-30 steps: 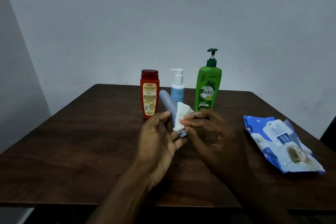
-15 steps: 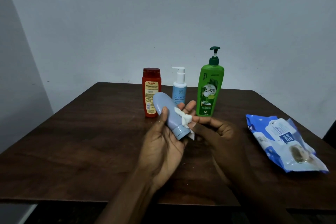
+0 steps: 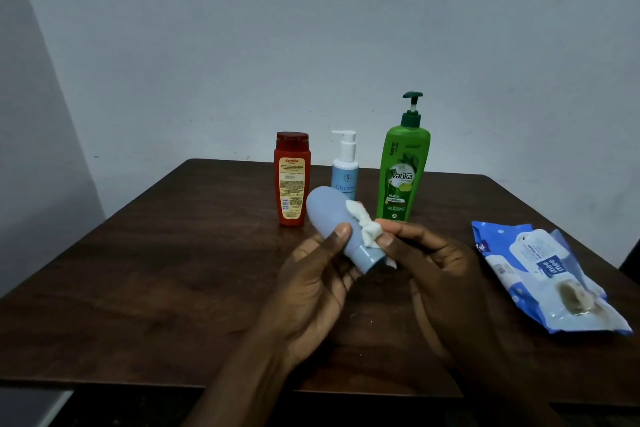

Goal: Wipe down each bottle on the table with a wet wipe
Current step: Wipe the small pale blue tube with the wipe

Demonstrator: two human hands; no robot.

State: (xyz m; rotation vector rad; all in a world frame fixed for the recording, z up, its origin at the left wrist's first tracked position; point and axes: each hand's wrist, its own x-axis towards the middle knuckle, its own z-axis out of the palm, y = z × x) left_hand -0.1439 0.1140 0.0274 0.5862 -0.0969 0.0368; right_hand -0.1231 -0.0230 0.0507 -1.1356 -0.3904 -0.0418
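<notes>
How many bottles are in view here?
4. The red bottle, pale blue pump bottle and green pump bottle stand in a row at the back; the grey-blue bottle is held in the left hand.

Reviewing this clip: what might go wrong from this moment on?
1. The left hand grips the tilted grey-blue bottle only near its cap end; wet from wiping, it may slip.
2. The wet wipe, pinched by the right hand, is bunched small, so patches may get missed.
3. The red bottle looks close behind; a swing might topple it.
</notes>
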